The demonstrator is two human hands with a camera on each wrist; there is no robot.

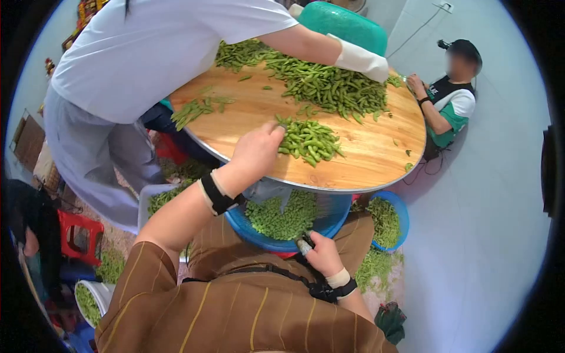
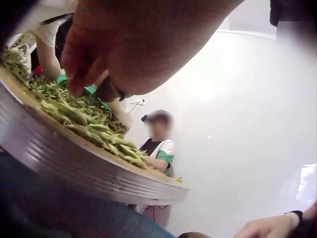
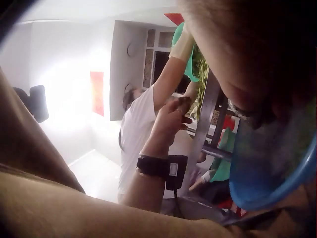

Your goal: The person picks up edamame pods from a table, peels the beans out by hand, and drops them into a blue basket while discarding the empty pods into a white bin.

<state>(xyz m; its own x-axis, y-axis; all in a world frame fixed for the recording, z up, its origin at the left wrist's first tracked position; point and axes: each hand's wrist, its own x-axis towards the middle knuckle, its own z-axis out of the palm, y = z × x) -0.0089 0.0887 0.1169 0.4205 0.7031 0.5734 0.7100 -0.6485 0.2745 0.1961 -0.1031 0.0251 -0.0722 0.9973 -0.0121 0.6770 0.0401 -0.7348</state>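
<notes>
My left hand [image 1: 257,152] reaches over the round wooden table [image 1: 247,129], its fingertips at the left edge of a small heap of green soybean pods [image 1: 312,141]. In the left wrist view, thumb and fingers are parted above the pods, with a dark covering on the thumb. Below the table's near edge, my right hand [image 1: 325,254] is at the front rim of a blue basin [image 1: 238,226] holding shelled green beans [image 1: 276,217]. Wrapping covers some of its fingertips. I cannot tell whether those fingers hold anything.
A larger pod pile [image 1: 335,88] covers the table's far side, where a person in a white shirt [image 1: 159,53] leans across near a green basket [image 1: 344,26]. Another person [image 1: 453,88] sits at right. A blue tub of husks [image 1: 388,223] and a red stool [image 1: 79,235] stand low.
</notes>
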